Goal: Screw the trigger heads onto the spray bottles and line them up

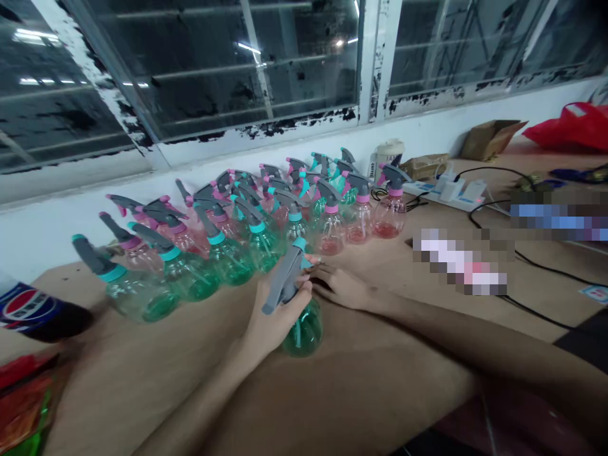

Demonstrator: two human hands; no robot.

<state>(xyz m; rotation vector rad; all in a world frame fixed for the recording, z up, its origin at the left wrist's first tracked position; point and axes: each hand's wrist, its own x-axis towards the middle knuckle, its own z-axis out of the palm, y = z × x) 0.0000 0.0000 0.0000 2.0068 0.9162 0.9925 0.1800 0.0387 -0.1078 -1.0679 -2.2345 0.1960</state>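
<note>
- A green spray bottle (304, 332) stands out in front of the bottle cluster (249, 212), on the near side: a rounded, clear green plastic body, its tint deeper toward the base, with a pale thin tube inside.
- Its grey sprayer head (284, 278) is smooth and slanted, ending in a turquoise nozzle (299, 243).
- The left hand (273, 310) has its grip closed around the bottle's neck, thumb laid across the front.
- The right hand (344, 288) is beside the sprayer, fingers bent, fingertips near the nozzle; I cannot tell how firmly its grip is closed or whether it has hold of anything.
- The cluster itself is rows of similar see-through bottles, green with turquoise collars and pink with pink collars, all grey-topped.
- Left of the cluster lies a dark-drink bottle (40, 310) with a glossy blue, red and white label.
- Right of the cluster are a white power strip (449, 196) and a brown cardboard box (487, 140).
- Beneath the cluster is a matte brown tabletop (380, 373); behind it, a window frame (375, 69) with flaking white paint.
</note>
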